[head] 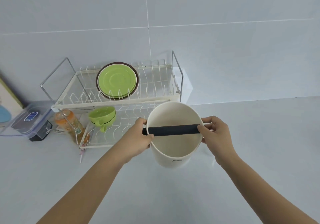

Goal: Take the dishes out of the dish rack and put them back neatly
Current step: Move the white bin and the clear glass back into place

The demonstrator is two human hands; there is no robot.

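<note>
1. White round container (173,152) with a black bar (173,130) across its mouth, held upright just in front of the dish rack (110,102), right of the lower tier
2. Left hand (140,137) grasps the container's left rim and the bar's end; right hand (216,133) pinches the bar's right end at the rim
3. Upper tier: green plate (116,80) standing against a brown plate (136,78)
4. Lower tier: green cups (102,118)
5. Left of the rack: orange bottle (69,121), clear lidded box (29,121)
</note>
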